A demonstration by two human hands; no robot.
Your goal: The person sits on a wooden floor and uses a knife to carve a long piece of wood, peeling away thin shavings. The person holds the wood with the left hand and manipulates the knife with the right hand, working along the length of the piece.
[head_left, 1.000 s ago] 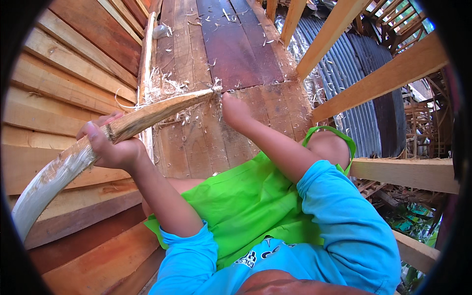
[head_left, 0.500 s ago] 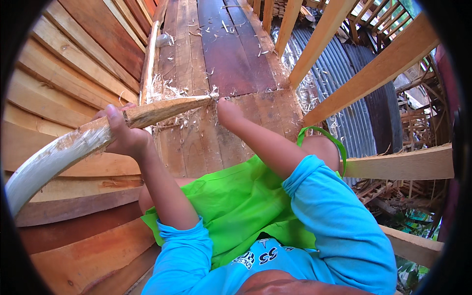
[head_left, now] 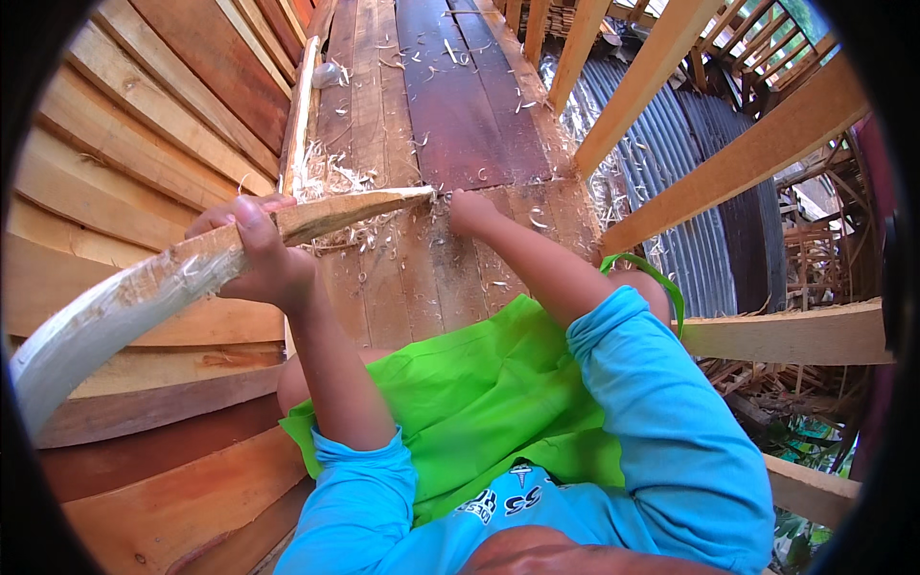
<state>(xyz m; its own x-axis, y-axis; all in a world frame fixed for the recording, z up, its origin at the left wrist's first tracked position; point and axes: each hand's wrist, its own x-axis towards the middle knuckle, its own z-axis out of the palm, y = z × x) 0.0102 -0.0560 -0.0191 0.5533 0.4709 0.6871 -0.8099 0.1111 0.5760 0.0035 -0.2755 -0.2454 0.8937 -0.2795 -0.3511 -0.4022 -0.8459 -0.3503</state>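
Observation:
My left hand [head_left: 257,254] grips a long pale wooden stick [head_left: 153,287] near its middle; the stick slants from the lower left up to a whittled tip [head_left: 412,195] resting on the plank floor [head_left: 422,278]. My right hand [head_left: 471,213] is down on the floor right beside that tip, fingers curled; what it holds, if anything, is hidden. Pale wood shavings [head_left: 345,216] lie around the tip. My bright green shorts [head_left: 470,393] and blue sleeves fill the lower middle.
A wall of horizontal planks [head_left: 125,144] runs along the left. A thin wooden strip [head_left: 299,115] lies by the wall. To the right, a wooden railing [head_left: 767,144] edges the floor, with corrugated metal roofing [head_left: 671,192] below it.
My left hand and the stick have shifted slightly up and right, and the view has tilted. My right hand stays at the stick's tip.

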